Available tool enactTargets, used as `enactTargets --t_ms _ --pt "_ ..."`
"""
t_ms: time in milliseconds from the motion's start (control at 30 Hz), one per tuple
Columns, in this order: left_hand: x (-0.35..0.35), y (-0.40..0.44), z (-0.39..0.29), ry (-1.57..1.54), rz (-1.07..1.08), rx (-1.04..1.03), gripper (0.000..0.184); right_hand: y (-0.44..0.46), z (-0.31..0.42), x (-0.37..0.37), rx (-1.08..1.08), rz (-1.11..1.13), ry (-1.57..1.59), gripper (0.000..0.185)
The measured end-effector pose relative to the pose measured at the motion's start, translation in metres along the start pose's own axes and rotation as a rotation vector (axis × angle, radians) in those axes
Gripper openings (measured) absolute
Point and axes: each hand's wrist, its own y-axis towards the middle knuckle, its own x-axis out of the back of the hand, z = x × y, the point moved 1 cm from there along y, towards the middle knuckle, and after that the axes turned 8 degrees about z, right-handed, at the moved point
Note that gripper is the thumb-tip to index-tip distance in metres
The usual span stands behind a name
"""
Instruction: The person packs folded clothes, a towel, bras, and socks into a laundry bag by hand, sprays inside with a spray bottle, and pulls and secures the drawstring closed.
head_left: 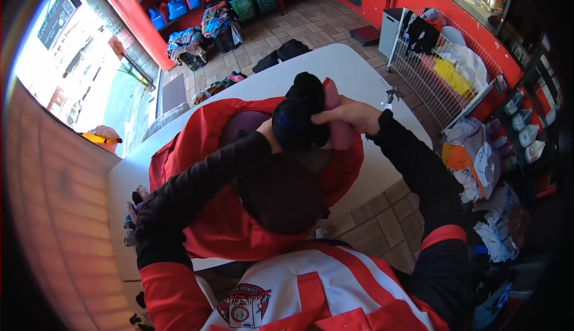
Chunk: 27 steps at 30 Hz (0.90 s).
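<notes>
My right hand (353,116) is closed around a pink cloth roll (341,135) and the edge of black cloth bundles (296,119) that look like rolled socks, its thumb across the front. Pressed to the lower left of the black bundles is my left hand (269,136), fingers mostly hidden behind them. Below both hands a large red fabric bag (209,211) lies open on the white table (335,68). Inside it are a dark maroon cloth (284,202) and a purple cloth (242,125).
A wire cart (427,74) with clothes stands at the right, near heaped garments (478,158). Shelves (197,8) hold blue and red bags at the back. Filled laundry baskets (192,59) sit on the tiled floor. Small clothing items (134,214) lie at the table's left edge.
</notes>
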Motion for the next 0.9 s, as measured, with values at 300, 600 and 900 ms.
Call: enactTargets --t_ms 300,600,900 --pt "0.033 -0.005 -0.162 0.744 -0.028 0.908 0.03 0.002 -0.007 0.008 0.004 0.053 0.157 0.044" --pt "0.063 0.047 -0.022 1.158 0.063 0.681 0.037 0.007 -0.005 0.011 -0.03 0.032 0.097 0.047" --pt "0.055 0.03 -0.081 1.075 -0.836 -0.059 0.01 0.014 0.011 0.003 0.023 0.135 -0.079 0.05"
